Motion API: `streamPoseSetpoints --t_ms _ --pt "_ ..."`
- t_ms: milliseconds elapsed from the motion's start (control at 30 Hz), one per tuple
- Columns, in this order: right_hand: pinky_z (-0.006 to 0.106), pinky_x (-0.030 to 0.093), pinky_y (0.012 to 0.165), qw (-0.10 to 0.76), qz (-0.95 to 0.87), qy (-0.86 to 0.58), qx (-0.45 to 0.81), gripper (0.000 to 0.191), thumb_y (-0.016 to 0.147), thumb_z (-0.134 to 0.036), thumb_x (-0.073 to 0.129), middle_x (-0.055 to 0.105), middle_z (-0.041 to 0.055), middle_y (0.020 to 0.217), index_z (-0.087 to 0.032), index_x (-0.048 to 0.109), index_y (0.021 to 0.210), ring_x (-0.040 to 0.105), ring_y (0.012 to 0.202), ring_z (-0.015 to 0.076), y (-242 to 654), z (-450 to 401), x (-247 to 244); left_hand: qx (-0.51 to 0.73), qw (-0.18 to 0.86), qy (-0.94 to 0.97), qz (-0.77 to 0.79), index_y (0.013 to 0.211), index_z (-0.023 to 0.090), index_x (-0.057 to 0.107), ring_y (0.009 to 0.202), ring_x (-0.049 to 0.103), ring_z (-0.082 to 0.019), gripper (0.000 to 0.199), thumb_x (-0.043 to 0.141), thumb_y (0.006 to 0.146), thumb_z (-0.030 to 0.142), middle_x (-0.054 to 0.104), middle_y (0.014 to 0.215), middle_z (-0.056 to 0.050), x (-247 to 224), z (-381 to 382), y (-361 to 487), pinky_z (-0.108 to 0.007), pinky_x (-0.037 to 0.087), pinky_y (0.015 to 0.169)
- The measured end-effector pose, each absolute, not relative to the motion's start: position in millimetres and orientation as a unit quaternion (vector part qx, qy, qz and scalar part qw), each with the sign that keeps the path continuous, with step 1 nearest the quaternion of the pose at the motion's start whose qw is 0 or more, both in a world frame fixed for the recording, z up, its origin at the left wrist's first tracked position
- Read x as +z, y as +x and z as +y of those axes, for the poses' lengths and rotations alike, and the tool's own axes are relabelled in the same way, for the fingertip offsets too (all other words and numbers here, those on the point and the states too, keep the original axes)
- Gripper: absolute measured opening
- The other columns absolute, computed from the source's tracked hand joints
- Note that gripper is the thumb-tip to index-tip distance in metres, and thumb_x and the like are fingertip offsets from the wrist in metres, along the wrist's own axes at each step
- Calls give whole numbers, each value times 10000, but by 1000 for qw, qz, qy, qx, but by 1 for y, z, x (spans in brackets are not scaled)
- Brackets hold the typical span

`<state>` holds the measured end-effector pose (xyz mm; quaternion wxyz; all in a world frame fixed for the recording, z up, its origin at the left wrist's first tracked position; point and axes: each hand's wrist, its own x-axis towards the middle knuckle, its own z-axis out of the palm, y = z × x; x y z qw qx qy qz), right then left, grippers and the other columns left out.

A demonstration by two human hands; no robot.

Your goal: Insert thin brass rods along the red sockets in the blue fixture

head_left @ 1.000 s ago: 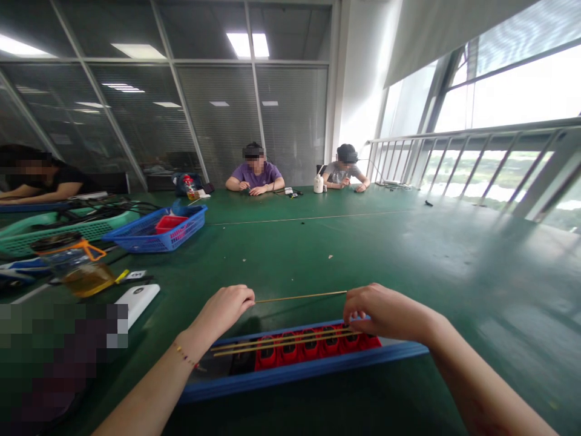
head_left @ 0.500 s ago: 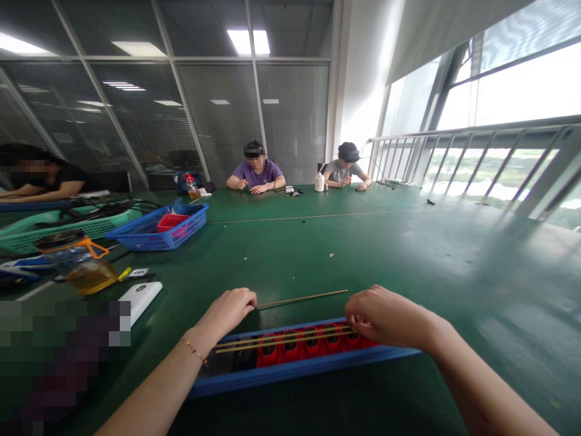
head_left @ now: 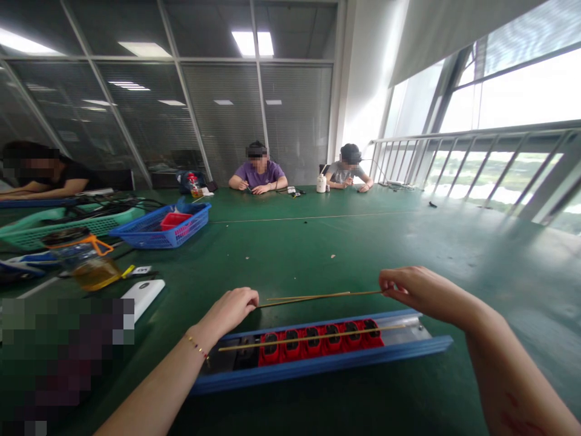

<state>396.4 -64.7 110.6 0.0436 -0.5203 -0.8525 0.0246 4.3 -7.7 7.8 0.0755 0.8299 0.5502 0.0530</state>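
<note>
My left hand (head_left: 236, 306) pinches the left end of a thin wooden stick (head_left: 299, 301) beyond the blue channel. My right hand (head_left: 413, 284) is closed on the right end of another thin stick (head_left: 365, 293), which points left and crosses over or beside the first; whether they touch I cannot tell. In front of me lies a long blue channel (head_left: 327, 361) holding a row of several red blocks (head_left: 293, 348) with black round centres, like socket units. A third thin stick (head_left: 240, 347) rests lengthwise across them.
On the left stand a white power bank-like slab (head_left: 144, 298), a jar of amber liquid (head_left: 93, 272), a blue basket (head_left: 184, 233) with a red box (head_left: 175, 220), and a green basket (head_left: 27, 233) with cables. Co-workers (head_left: 258, 172) sit across the green table (head_left: 290, 254).
My right hand has lifted one of the two sticks off the red blocks and carried it right and away from me, beyond the channel. My left hand has stayed nearly in place.
</note>
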Motion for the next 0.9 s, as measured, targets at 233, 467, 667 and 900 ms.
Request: streamPoseSetpoints --t_ms 233,467,667,900 --pt "224 361 596 1 -859 -510 42 146 773 -203 459 670 -4 775 -237 599 796 606 705 160 388 -39 77 71 89 828 549 770 249 608 778 565 -148 134 476 781 231 626 840 10 10 -9 3 -232 378 662" --pt "236 375 591 -2 -864 -502 32 236 755 -128 409 678 9 754 -228 611 826 620 712 176 359 -21 43 81 111 823 551 762 227 611 716 559 -158 321 412 815 473 612 786 -13 15 -12 7 -242 368 598" --pt "238 412 772 13 -896 -436 83 336 734 -81 409 680 21 918 -228 681 867 606 869 167 345 -11 26 74 106 837 531 792 242 609 762 549 -157 179 540 755 403 599 802 3 13 -12 7 -235 377 627" --pt "255 401 873 38 -908 -399 121 382 757 -72 391 644 45 1048 -192 650 1011 568 978 169 344 -7 19 79 96 843 523 774 241 608 755 549 -150 121 497 785 288 603 819 4 8 -11 9 -244 383 657"
